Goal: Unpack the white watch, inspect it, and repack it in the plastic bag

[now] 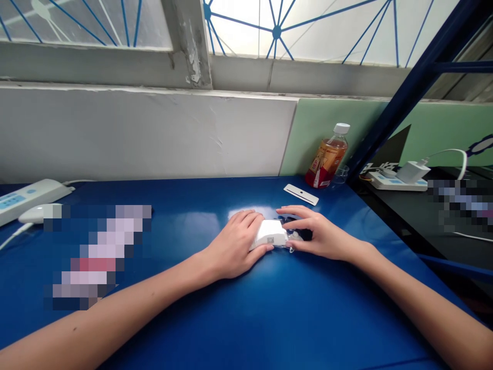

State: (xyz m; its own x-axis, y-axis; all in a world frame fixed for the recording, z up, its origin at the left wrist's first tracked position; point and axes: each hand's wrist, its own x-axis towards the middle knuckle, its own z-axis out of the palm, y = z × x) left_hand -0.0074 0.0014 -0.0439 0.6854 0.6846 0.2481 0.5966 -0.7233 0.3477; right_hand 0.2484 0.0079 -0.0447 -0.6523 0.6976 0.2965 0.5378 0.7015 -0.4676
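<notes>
My left hand [241,241] is closed over a small white box-like object [271,234], its fingers on top and its thumb along the front lower edge. A small grey printed patch shows on the front face. At the object's right end is a crumpled, clear, shiny piece [296,237], perhaps plastic; its exact kind cannot be made out. Around that end my right hand [321,234] has its fingers spread, with a gap between them and the thumb. The thumb touches or lies very close to the clear piece. Both hands rest low over the blue tabletop [269,318].
A flat white strip with a dark slot [301,195] lies behind my right hand. Beyond it stands a drink bottle [327,156] by a blue slanted post [400,92]. At left are a power strip [34,198], a white cabled device [36,213] and a pixelated item [100,252].
</notes>
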